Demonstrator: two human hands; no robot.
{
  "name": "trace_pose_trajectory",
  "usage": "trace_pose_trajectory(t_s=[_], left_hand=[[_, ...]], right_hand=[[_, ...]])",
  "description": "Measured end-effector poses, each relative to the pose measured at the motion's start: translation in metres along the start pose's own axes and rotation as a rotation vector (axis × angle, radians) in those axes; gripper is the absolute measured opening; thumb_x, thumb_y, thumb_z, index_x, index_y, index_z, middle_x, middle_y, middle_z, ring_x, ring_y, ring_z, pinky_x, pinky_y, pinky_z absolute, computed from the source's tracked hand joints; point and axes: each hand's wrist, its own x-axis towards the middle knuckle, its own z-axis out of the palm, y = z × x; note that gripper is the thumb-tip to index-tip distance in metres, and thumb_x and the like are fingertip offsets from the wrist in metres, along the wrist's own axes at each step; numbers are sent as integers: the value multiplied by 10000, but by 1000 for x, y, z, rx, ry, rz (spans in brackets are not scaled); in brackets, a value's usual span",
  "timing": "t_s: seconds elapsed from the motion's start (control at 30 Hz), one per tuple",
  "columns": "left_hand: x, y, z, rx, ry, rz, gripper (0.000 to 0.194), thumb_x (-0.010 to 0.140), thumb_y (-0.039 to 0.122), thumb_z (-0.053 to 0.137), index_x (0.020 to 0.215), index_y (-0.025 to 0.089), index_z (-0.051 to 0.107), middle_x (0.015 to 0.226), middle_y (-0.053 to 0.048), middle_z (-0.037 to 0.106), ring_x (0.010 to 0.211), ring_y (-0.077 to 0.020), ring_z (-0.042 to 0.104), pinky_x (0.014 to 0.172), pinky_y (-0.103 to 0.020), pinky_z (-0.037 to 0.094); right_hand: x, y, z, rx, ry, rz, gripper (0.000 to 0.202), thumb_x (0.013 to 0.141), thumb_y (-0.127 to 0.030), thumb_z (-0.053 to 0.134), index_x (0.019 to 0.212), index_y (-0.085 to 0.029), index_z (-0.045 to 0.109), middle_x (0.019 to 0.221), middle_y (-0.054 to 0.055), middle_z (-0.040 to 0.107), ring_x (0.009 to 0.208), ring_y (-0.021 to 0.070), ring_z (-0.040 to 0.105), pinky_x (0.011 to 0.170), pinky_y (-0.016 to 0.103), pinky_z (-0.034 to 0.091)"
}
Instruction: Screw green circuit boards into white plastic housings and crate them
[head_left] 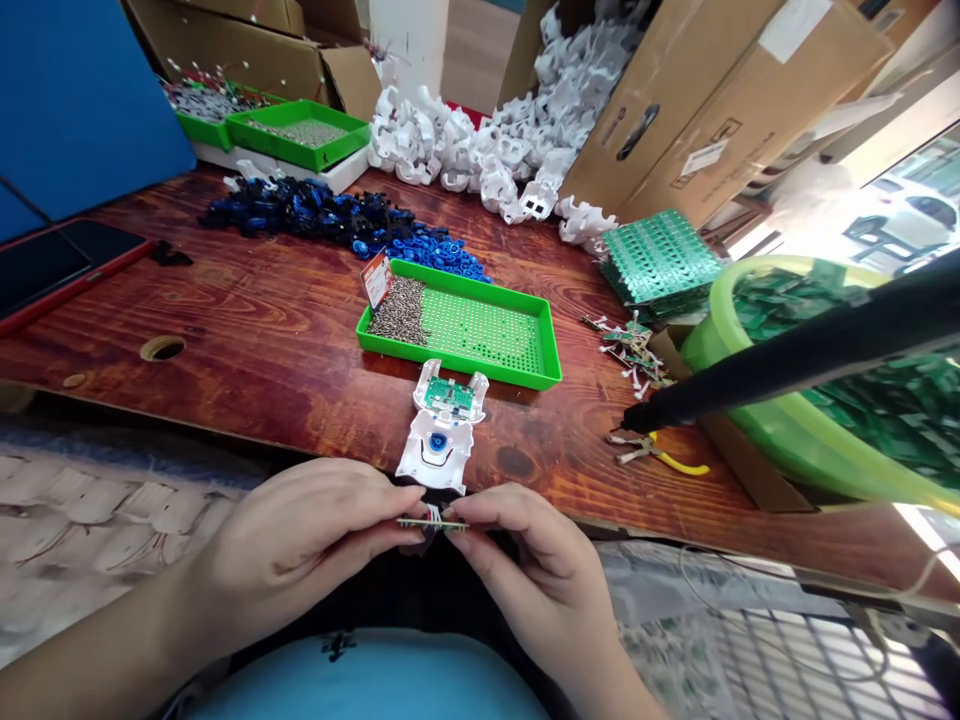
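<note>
Between my left hand and my right hand a small circuit board is pinched, seen edge-on, with short white and red wires at its middle. Each hand grips one end with thumb and fingertips, just off the table's front edge. Right beyond my fingers lies a white plastic shell holding a blue button. Touching its far side is a second white shell with a green board seated in it.
Behind the shells stands a green tray of small screws. Blue and black parts and white shells are heaped farther back. Yellow-handled pliers, a black bar and a green basin of boards occupy the right.
</note>
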Motion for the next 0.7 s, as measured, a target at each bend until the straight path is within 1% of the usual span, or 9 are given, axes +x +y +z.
trace_pose_trajectory(t_s=[0.1, 0.17, 0.3, 0.4, 0.5, 0.57, 0.63, 0.67, 0.7], left_hand=[[2, 1, 0, -1, -2, 7, 457, 804, 141, 645, 1172, 410, 643, 843, 39, 786, 704, -191, 720, 712, -261, 554], [3, 2, 0, -4, -14, 16, 450, 809, 133, 629, 1164, 409, 650, 847, 29, 786, 706, -190, 721, 709, -264, 564], [0, -3, -1, 25, -48, 26, 443, 807, 92, 613, 1143, 376, 665, 904, 17, 782, 788, -187, 724, 800, -273, 559], [2, -8, -2, 24, -102, 28, 376, 820, 73, 591, 1097, 310, 680, 930, -9, 776, 849, -189, 716, 841, -285, 545], [10, -7, -4, -44, -151, 36, 288, 831, 87, 591, 1040, 261, 684, 886, -26, 770, 828, -175, 710, 805, -257, 545], [17, -3, -5, -83, -160, 9, 235, 843, 112, 589, 1009, 242, 693, 850, -27, 768, 795, -163, 710, 765, -236, 547], [26, -2, -9, -106, -187, -45, 223, 833, 177, 632, 1038, 241, 695, 883, -28, 768, 800, -163, 713, 751, -225, 549], [31, -4, -12, -96, -201, -98, 252, 818, 225, 662, 1068, 249, 688, 914, -23, 768, 811, -167, 716, 749, -223, 552], [39, -9, -18, -67, -195, -164, 285, 807, 283, 679, 1091, 257, 681, 937, -17, 766, 819, -171, 718, 743, -223, 557]], right_hand=[[0, 2, 2, 11, 41, -13, 199, 810, -85, 639, 950, -225, 658, 822, 4, 639, 751, 96, 628, 660, 183, 526], [1, 3, 3, 11, 35, -12, 182, 811, -84, 635, 932, -217, 659, 814, 7, 623, 746, 95, 622, 652, 177, 527], [3, 3, 1, -16, -5, -42, 201, 819, -60, 607, 942, -215, 637, 823, 5, 616, 758, 86, 624, 681, 163, 531], [8, 4, -2, -114, -8, -148, 265, 819, -31, 577, 1006, -215, 613, 921, 28, 626, 859, 98, 637, 771, 166, 540], [14, 7, -7, -214, -34, -289, 419, 808, 8, 549, 1164, -214, 550, 1027, 55, 643, 960, 112, 639, 849, 170, 538], [19, 10, -12, -251, -104, -358, 462, 803, 13, 543, 1206, -213, 530, 1051, 65, 652, 984, 122, 643, 853, 173, 546], [24, 15, -18, -279, -155, -392, 436, 803, 5, 549, 1180, -214, 554, 1049, 68, 656, 979, 131, 652, 836, 177, 558], [26, 19, -21, -292, -148, -396, 422, 802, 6, 549, 1162, -214, 567, 1042, 69, 657, 966, 132, 658, 826, 178, 563], [28, 23, -24, -301, -105, -391, 414, 799, 10, 548, 1145, -215, 577, 1031, 67, 658, 946, 132, 663, 811, 177, 567]])
